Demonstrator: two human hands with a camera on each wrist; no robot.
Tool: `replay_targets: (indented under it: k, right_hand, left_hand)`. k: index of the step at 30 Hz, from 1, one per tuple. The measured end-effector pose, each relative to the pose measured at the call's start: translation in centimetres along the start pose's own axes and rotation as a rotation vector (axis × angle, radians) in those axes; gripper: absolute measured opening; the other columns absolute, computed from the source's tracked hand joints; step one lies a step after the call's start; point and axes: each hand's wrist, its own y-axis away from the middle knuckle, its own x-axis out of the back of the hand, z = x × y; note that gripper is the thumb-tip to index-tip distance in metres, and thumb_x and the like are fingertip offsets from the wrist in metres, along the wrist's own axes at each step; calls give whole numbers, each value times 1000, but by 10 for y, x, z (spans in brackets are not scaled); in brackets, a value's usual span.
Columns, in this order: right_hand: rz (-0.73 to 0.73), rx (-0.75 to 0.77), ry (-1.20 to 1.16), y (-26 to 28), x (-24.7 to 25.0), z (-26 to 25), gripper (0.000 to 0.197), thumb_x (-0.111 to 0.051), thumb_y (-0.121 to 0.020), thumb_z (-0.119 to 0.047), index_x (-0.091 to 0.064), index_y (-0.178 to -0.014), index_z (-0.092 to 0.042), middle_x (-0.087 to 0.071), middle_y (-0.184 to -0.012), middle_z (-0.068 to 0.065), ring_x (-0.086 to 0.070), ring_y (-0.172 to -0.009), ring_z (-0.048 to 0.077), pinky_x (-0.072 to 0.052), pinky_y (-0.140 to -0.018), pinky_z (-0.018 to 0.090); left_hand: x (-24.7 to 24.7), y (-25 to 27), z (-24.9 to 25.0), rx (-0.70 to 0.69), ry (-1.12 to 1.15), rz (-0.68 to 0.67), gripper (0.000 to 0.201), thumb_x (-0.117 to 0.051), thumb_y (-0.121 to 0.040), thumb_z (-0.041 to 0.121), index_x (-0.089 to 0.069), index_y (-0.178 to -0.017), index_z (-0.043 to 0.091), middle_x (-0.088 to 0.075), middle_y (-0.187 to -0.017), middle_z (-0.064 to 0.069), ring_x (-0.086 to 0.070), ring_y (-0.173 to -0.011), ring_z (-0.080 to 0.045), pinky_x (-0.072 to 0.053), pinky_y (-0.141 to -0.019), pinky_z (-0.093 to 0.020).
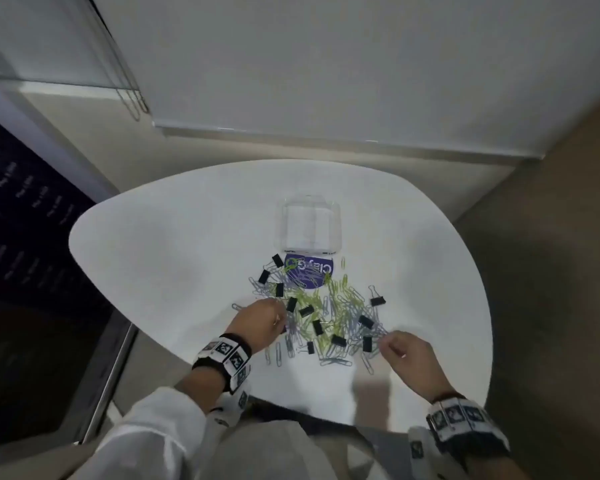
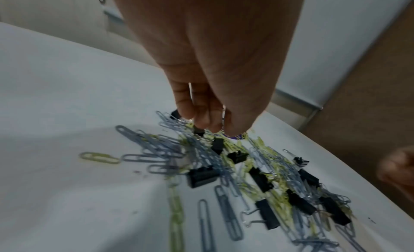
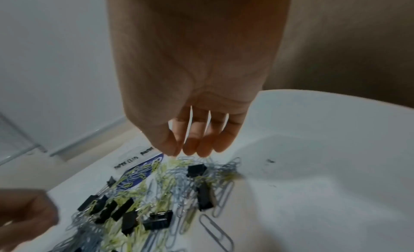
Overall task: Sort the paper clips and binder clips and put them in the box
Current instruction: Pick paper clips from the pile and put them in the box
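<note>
A mixed pile [image 1: 329, 317] of grey and yellow-green paper clips and black binder clips lies on the white table [image 1: 174, 244]. Behind it stands a clear plastic box [image 1: 336, 230], with its purple lid [image 1: 323, 270] flat in front and partly under clips. My left hand [image 1: 278, 318] hangs over the pile's left edge with fingers curled down. In the left wrist view it [image 2: 208, 126] pinches a thin metal wire, and a black binder clip [image 2: 199, 132] sits at the fingertips. My right hand [image 1: 387, 342] hovers at the pile's right edge. Its fingers [image 3: 186, 152] hang loosely just above grey paper clips and hold nothing.
Loose paper clips [image 1: 278, 355] lie scattered toward the table's near edge. Bare table top stretches to the left and right [image 1: 430, 271] of the pile. A wall with a window blind [image 1: 326, 126] rises behind the table, and a dark panel [image 1: 32, 237] is on the left.
</note>
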Motion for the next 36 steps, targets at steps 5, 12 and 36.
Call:
replay_targets:
  k: [5,12,36]
  right_hand:
    - [-85,11,8,-59,-8,-9,16,-67,-87,-15,-70,-76,-27,-70,-77,-12,-63,-71,-6,-45,-67,7]
    - [-91,14,10,-116,-24,-21,7,-70,-86,-17,-74,-90,-15,-72,-89,-3,-67,-80,7,-57,-80,23]
    - [-23,-2,26,-134,-83,-35,17,-61,-89,-15,-62,-73,-21,-65,-75,-8,-61,-68,1,-54,-66,24]
  left_hand:
    - [-4,-42,34,-37,-41,65,13,-47,-93,10,-58,-87,11,-50,-88,2,-53,-81,-18,-41,-65,-27]
    - [-10,-99,53,12,-206,-81,35,-55,-89,6,-58,-123,16,-56,-126,-3,-49,-119,-23,-42,-94,-34]
    - [-9,-108,-6,-44,219,-96,20,-49,-91,10,-40,-75,18,-50,-72,1,-46,-71,-18,-37,-62,-32]
